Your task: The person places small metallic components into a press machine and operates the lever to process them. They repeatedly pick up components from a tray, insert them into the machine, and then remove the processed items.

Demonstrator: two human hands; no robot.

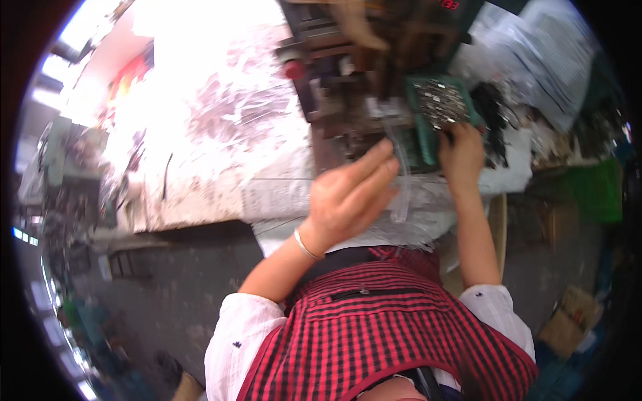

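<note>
My left hand [354, 194] is held over the front edge of the workbench, its fingers stretched out toward the machine [341, 93]. Just beside its fingertips a clear plastic strip [404, 177] hangs down from the machine's front; I see no grip on it. My right hand [463, 157] reaches into the near right side of a green tray [425, 137]. Small shiny metal pieces [440, 103] fill that tray. The right fingers curl down against the pieces, and what lies between their tips is hidden.
A heap of clear strips [234, 100] lies on the pale bench top [194, 204] at left, washed out by glare. A red button [292, 70] sits on the machine's left side. Right of the tray are a dark bundle [493, 123] and plastic bags [545, 60]. A cardboard box [572, 321] stands on the floor.
</note>
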